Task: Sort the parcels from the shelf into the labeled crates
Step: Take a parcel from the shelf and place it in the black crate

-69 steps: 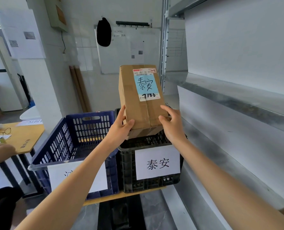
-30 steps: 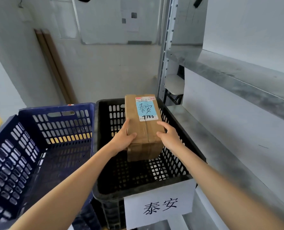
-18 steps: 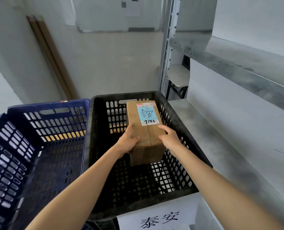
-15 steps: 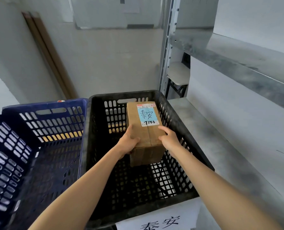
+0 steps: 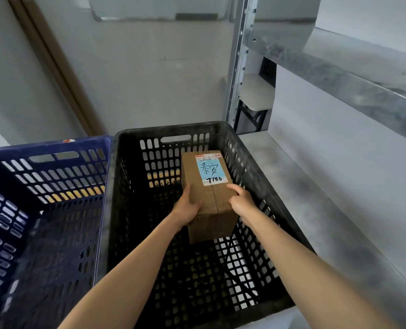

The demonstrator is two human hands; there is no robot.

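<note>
A brown cardboard parcel (image 5: 210,195) with a blue handwritten label sits low inside the black slatted crate (image 5: 130,186), toward its far right. My left hand (image 5: 187,207) grips the parcel's left side with the thumb over the top face. On the parcel's right side, my right hand (image 5: 241,200) holds it with fingers curled over the top edge. The parcel's underside is hidden, so I cannot tell whether it touches the crate floor. No other parcel lies in the black crate.
A dark blue slatted crate (image 5: 47,184) stands directly left of the black one, nothing visible inside it. Metal shelving (image 5: 339,186) runs along the right, its upright post (image 5: 236,67) behind the crate. Wooden strips (image 5: 55,62) lean against the back wall.
Both hands have carried the parcel from above the crates down into the black crate, and it now sits lower and further toward the crate's back right than half a second ago.
</note>
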